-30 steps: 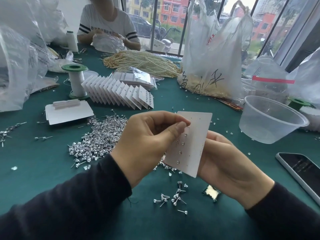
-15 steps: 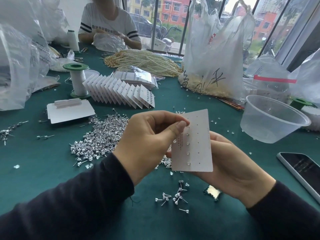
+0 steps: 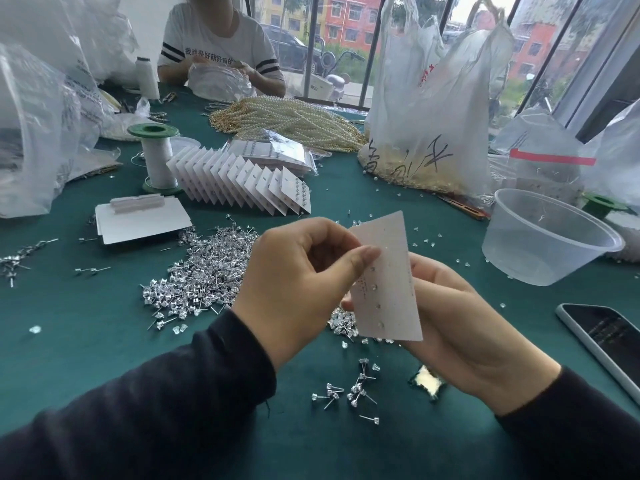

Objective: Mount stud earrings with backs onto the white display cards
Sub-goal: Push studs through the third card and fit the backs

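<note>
both hands [image 3: 363, 299] hold a white card [image 3: 388, 282] above scattered studs [image 3: 207, 271].

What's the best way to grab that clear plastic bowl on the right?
Pinch the clear plastic bowl at its near rim, thumb inside, coming from above and from the left. Its mouth is open upward with a rolled lip, its thin walls flare, and plastic bags crowd its far side.

Two bare hands, left hand [image 3: 294, 285], right hand [image 3: 460, 334], long dark navy sleeves [image 3: 166, 407] reaching both wrists
</note>
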Tool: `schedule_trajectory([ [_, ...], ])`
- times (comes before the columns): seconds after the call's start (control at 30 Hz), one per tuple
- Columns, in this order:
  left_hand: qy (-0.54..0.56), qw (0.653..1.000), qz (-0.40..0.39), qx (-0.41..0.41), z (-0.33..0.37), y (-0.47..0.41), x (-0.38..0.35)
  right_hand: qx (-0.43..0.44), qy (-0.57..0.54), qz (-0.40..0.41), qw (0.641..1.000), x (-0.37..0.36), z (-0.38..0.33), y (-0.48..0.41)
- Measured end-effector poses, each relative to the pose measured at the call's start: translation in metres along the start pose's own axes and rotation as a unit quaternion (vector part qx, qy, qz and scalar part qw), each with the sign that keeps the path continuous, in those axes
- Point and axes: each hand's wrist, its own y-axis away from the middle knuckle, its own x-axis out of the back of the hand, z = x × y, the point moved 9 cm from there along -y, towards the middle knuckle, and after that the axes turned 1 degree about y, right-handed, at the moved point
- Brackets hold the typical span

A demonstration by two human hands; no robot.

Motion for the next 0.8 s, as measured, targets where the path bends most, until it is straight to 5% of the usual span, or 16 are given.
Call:
schedule_trajectory([
  [0.13,-0.081,0.996,0.010,-0.020,0.000,0.000,0.002,0.077,0.206,0.089,0.971,0.011,-0.013,0.003],
  [0.33,-0.045,0.996,-0.063,0.035,-0.006,0.003,-0.012,0.225,0.501,0.138,0.824,0.000,-0.037,0.011],
  [0.53,0.026,0.984,-0.064,0.167,-0.026,0.004,-0.014,0.301,0.623,0.146,0.707,-0.014,-0.044,0.017],
  [0.67,0.042,0.975,-0.087,0.199,-0.037,0.004,-0.017,0.304,0.640,0.147,0.690,-0.012,-0.046,0.018],
  [0.8,0.055,0.968,-0.079,0.231,-0.050,0.004,-0.014,0.326,0.580,0.131,0.735,-0.010,-0.057,0.020],
])
